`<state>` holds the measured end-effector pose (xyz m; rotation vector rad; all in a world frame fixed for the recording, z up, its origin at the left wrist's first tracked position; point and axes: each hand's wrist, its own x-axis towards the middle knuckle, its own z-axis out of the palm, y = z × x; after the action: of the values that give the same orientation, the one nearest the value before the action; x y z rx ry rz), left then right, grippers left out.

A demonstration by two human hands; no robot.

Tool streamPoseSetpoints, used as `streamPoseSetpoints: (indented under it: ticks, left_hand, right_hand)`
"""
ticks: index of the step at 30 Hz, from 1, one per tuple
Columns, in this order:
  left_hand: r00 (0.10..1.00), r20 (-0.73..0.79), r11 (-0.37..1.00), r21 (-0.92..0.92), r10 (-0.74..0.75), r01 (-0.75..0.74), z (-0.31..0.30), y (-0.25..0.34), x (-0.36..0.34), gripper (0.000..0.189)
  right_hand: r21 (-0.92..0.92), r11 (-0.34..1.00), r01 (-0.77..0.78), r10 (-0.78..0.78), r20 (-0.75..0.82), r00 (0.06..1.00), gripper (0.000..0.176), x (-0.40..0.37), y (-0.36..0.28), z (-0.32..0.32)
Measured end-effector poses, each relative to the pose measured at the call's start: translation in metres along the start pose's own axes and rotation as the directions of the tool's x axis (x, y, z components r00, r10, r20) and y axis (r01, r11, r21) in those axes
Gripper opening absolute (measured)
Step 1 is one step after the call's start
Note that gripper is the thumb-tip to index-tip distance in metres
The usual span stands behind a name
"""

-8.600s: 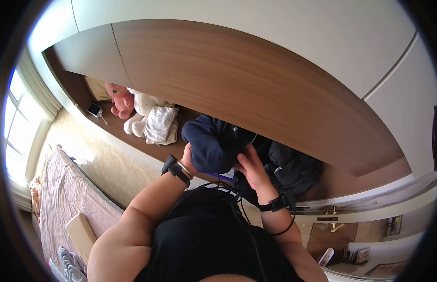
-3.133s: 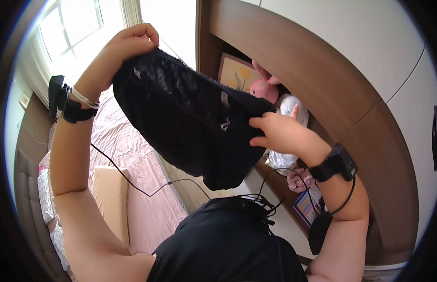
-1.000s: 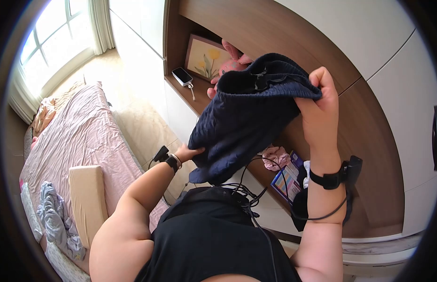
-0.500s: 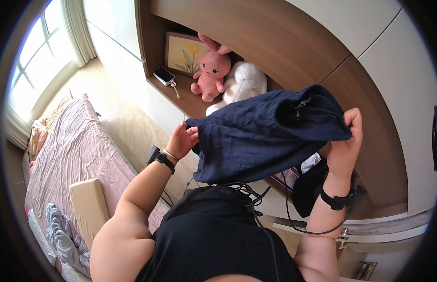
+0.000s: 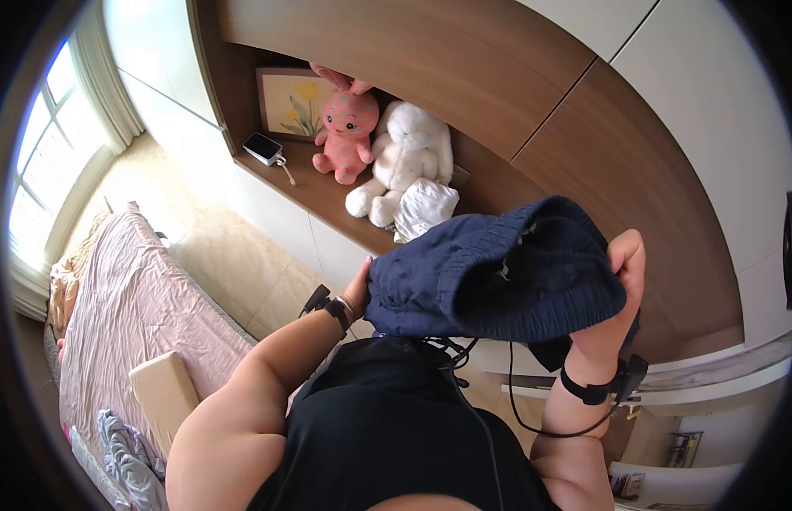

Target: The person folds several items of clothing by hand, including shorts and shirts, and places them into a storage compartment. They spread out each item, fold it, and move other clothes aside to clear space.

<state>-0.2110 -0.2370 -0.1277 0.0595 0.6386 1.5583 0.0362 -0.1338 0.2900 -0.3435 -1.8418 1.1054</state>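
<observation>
A pair of navy shorts (image 5: pixel 413 294) hangs stretched between my hands in front of my torso. The gathered elastic waistband gapes toward me, and a light drawstring shows inside it. At the right end of the waistband, my right hand (image 5: pixel 627 255) is closed on the cloth, thumb and fingers curled over the edge. My left hand (image 5: pixel 358 288) is at the opposite end, gripping the leg side; most of its fingers are hidden behind the fabric.
Behind the shorts is a brown shelf niche holding a pink plush rabbit (image 5: pixel 347 136), a white plush rabbit (image 5: pixel 404 157), a crumpled white cloth (image 5: pixel 427 207), a framed flower picture (image 5: pixel 289 102) and a white device (image 5: pixel 264 149). A bed (image 5: pixel 149 307) stands left. A black cable (image 5: pixel 519 409) loops near my right arm.
The shorts have turned and bunched so the waistband opens more toward me. My left hand has moved right and down, closer to my right hand. The crumpled white cloth on the shelf has come into view.
</observation>
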Motion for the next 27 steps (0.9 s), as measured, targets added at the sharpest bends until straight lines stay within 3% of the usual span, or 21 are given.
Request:
streamPoseSetpoints:
  ticks: [1,3,5,7,9,12,14,15,16,17,19,20,21,22,23,24,25,26,27]
  left_hand:
    - [0.997,0.029,0.998,-0.012,0.066,-0.066,0.008,-0.002,0.002,0.071]
    - [0.997,0.070,0.999,-0.051,0.011,-0.008,0.019,0.009,-0.006,0.070]
    - [0.996,0.089,0.996,0.086,-0.021,0.014,0.033,0.025,-0.020,0.071]
    - [0.985,0.151,0.997,0.021,-0.080,0.077,0.032,0.046,-0.034,0.065]
    - [0.965,0.179,0.940,0.317,-0.192,0.128,0.032,0.071,-0.049,0.063]
    - [0.979,-0.101,0.868,0.454,-0.176,0.203,0.030,0.104,-0.073,0.061]
    - [0.969,-0.197,0.852,0.472,-0.149,0.226,0.022,0.112,-0.082,0.064]
    - [0.935,-0.343,0.632,0.746,0.091,0.212,0.010,0.109,-0.082,0.068]
    - [0.856,-0.372,0.323,0.910,0.359,0.259,0.014,0.109,-0.087,0.072]
    - [0.951,-0.187,0.159,0.976,0.246,0.151,0.013,0.113,-0.105,0.082]
    - [0.991,0.049,-0.296,0.955,0.122,-0.011,0.040,0.124,-0.130,0.065]
    - [0.993,0.058,-0.304,0.952,0.106,-0.023,0.052,0.130,-0.134,0.065]
    - [0.999,-0.036,-0.544,0.838,0.005,0.033,0.062,0.133,-0.136,0.053]
    - [0.987,-0.149,-0.749,0.661,-0.064,0.051,0.071,0.135,-0.138,0.043]
    - [0.987,-0.143,-0.754,0.656,-0.072,0.040,0.077,0.137,-0.138,0.043]
    - [0.984,0.177,-0.755,0.642,-0.026,-0.135,0.083,0.140,-0.139,0.034]
    - [0.879,0.476,-0.761,0.576,0.016,-0.298,0.086,0.142,-0.137,0.027]
    - [0.807,0.591,-0.620,0.629,-0.010,-0.469,0.084,0.144,-0.127,0.032]
    - [0.805,0.593,-0.618,0.623,-0.026,-0.480,0.076,0.143,-0.119,0.032]
  right_hand:
    - [-0.024,1.000,0.011,-0.011,0.002,1.000,0.037,-0.001,-0.001,-0.004]
    - [-0.075,0.997,0.022,-0.024,-0.024,0.999,0.035,0.000,0.001,-0.014]
    - [-0.118,0.992,0.033,-0.040,-0.051,0.998,0.034,-0.001,0.007,-0.026]
    - [-0.251,0.965,0.078,-0.104,-0.092,0.990,0.035,-0.003,0.014,-0.043]
    - [-0.260,0.964,0.059,-0.096,-0.132,0.987,0.035,-0.009,0.016,-0.057]
    - [-0.113,0.988,-0.101,0.088,-0.117,0.989,0.034,-0.025,0.027,-0.083]
    - [-0.198,0.973,-0.121,0.101,-0.109,0.989,0.035,-0.048,0.057,-0.097]
    - [-0.285,0.949,-0.133,0.108,-0.100,0.989,0.036,-0.057,0.064,-0.102]
    - [-0.303,0.938,-0.167,0.165,-0.032,0.986,0.037,-0.063,0.063,-0.093]
    - [-0.255,0.934,-0.249,0.257,-0.004,0.967,0.035,-0.074,0.075,-0.094]
    - [-0.173,0.901,-0.397,0.405,0.016,0.914,0.031,-0.089,0.105,-0.104]
    - [0.000,0.849,-0.529,0.528,-0.040,0.848,0.030,-0.095,0.116,-0.110]
    - [0.181,0.759,-0.626,0.645,-0.068,0.761,0.029,-0.100,0.126,-0.116]
    - [0.415,0.656,-0.630,0.699,-0.019,0.715,0.027,-0.105,0.135,-0.126]
    - [0.418,0.660,-0.625,0.698,-0.032,0.715,0.027,-0.108,0.150,-0.132]
    - [0.608,0.535,-0.587,0.773,-0.071,0.630,0.035,-0.110,0.166,-0.136]
    - [0.772,0.392,-0.501,0.842,-0.082,0.533,0.049,-0.106,0.173,-0.135]
    - [0.887,0.276,-0.369,0.795,0.005,0.607,0.066,-0.106,0.183,-0.126]
    - [0.962,0.133,-0.237,0.726,0.068,0.684,0.085,-0.106,0.186,-0.103]
